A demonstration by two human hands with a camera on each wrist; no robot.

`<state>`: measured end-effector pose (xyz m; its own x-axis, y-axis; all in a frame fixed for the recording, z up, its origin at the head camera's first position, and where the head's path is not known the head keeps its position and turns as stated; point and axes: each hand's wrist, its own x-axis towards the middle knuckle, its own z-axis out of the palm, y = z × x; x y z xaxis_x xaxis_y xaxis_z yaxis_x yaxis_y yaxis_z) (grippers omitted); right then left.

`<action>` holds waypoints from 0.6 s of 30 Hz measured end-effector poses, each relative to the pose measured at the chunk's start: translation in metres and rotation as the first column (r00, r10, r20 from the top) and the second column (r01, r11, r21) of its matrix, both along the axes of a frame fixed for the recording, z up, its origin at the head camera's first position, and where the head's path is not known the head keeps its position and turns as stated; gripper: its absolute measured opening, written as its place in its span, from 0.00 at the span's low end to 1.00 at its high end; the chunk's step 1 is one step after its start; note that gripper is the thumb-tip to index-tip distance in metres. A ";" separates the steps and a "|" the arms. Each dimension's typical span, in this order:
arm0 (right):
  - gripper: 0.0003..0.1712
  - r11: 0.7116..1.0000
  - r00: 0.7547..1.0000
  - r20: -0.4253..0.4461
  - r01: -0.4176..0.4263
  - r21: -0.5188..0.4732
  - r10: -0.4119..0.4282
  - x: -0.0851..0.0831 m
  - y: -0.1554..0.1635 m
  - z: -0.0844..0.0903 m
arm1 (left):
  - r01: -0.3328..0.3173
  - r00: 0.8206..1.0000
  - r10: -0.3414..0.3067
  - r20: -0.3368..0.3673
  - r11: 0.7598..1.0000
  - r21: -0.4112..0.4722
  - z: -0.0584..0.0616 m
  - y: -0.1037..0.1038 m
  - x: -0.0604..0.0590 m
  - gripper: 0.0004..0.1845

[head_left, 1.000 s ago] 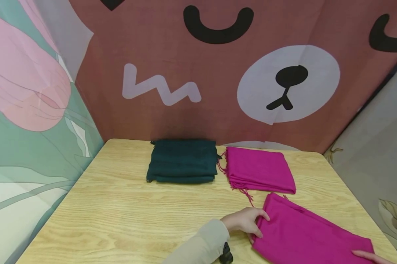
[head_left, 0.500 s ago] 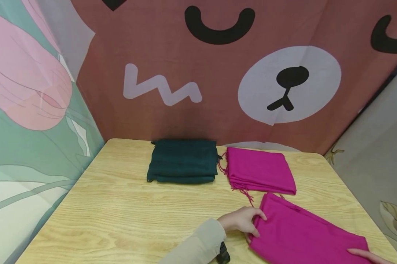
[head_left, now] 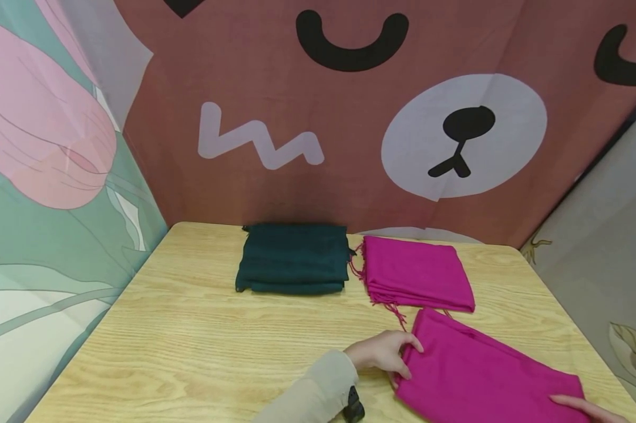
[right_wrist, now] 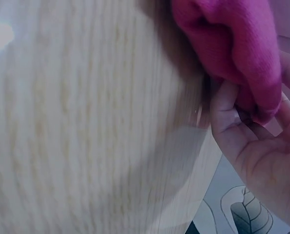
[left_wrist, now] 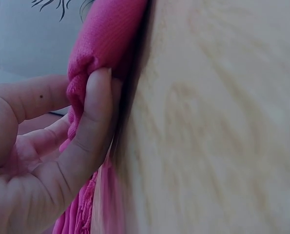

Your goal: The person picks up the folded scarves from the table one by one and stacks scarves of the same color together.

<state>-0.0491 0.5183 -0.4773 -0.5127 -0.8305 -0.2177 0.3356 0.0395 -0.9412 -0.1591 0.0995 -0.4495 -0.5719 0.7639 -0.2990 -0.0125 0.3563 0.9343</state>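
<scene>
A folded magenta scarf [head_left: 487, 370] lies slantwise at the right front of the table, its lower part cut off by the head view's edge. My left hand [head_left: 383, 354] grips its left end. In the left wrist view, the thumb and fingers of that left hand [left_wrist: 57, 151] pinch the layered edge of the scarf [left_wrist: 108, 39]. At the scarf's right end is my right hand [head_left: 587, 405], mostly out of the head view. The right wrist view has the right hand [right_wrist: 261, 141] holding the folded edge between fingers above and below, close to the tabletop.
Behind it lies a second folded magenta scarf [head_left: 415, 273] with fringe at its left. A folded dark green cloth [head_left: 293, 258] sits left of that one. The wooden table [head_left: 201, 335] ends at a printed bear curtain [head_left: 349, 194]; other printed cloths hang at both sides.
Both hands have slid the front magenta scarf a little to the left across the table. The scarf behind and the green cloth stay where they were.
</scene>
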 end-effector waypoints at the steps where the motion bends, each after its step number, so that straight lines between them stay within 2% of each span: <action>1: 0.40 1.000 1.000 0.009 -0.013 -0.007 0.013 -0.001 -0.001 0.001 | -0.002 1.000 0.002 0.005 1.000 0.004 0.000 0.000 0.000 0.23; 6: 0.39 0.999 0.999 0.019 -0.041 -0.033 0.042 -0.005 -0.004 0.002 | -0.002 1.000 0.001 0.028 0.999 0.033 -0.004 -0.003 -0.001 0.23; 10: 0.41 1.000 0.993 -0.121 0.005 0.011 -0.004 -0.004 -0.006 0.000 | -0.002 0.999 0.001 0.036 0.999 0.035 -0.004 -0.006 -0.003 0.24; 13: 0.41 0.994 0.960 -0.274 0.077 0.074 -0.054 -0.002 -0.006 -0.004 | -0.014 1.000 0.013 0.028 0.999 0.038 -0.004 -0.008 -0.003 0.24; 17: 0.40 0.975 0.927 -0.363 0.164 0.149 -0.100 0.000 -0.006 -0.007 | -0.024 0.999 0.023 0.024 0.999 0.037 -0.004 -0.010 -0.003 0.24; 18: 0.39 0.966 0.925 -0.362 0.189 0.174 -0.116 0.001 -0.006 -0.008 | -0.023 0.999 0.022 0.031 0.999 0.037 -0.004 -0.010 -0.003 0.24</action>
<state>-0.0482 0.5121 -0.4854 -0.7031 -0.6932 -0.1583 0.0078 0.2151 -0.9766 -0.1620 0.0892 -0.4537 -0.5798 0.7620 -0.2885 -0.0492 0.3206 0.9459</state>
